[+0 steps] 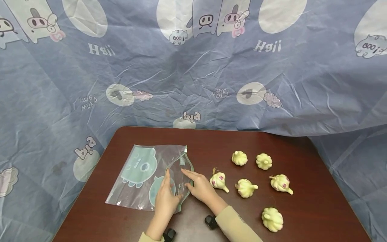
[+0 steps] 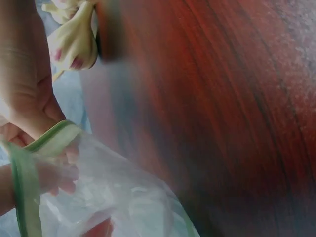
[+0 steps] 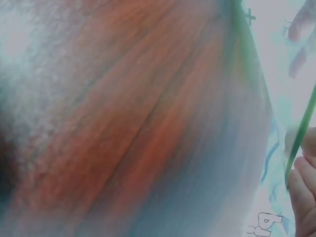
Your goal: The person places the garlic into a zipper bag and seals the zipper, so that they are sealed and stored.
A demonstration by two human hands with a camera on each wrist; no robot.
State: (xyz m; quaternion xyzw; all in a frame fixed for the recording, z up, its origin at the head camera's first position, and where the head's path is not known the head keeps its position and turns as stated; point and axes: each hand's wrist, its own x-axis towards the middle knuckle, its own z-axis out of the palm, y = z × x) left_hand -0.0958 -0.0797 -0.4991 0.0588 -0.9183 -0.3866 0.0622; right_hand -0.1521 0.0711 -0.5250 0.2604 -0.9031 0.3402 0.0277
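A clear zip bag (image 1: 142, 195) printed with pale-green cartoon figures lies on the left of the table, its green-edged mouth spread apart toward the right. My left hand (image 1: 165, 198) holds the left side of that mouth, thumb at the rim and fingers pointing away. Opposite it, my right hand (image 1: 201, 188) grips the other side, fingers reaching over the green rim (image 2: 29, 192). In the left wrist view, fingertips show blurrily through the plastic. Nearest the right hand lies a garlic bulb (image 1: 219, 180) with purple marks.
Several more garlic bulbs (image 1: 246, 188) lie spread over the right half of the brown table (image 1: 205, 137). A slider (image 1: 185, 150) sits at the bag mouth's far corner. Behind the table hangs a blue printed curtain (image 1: 181, 67).
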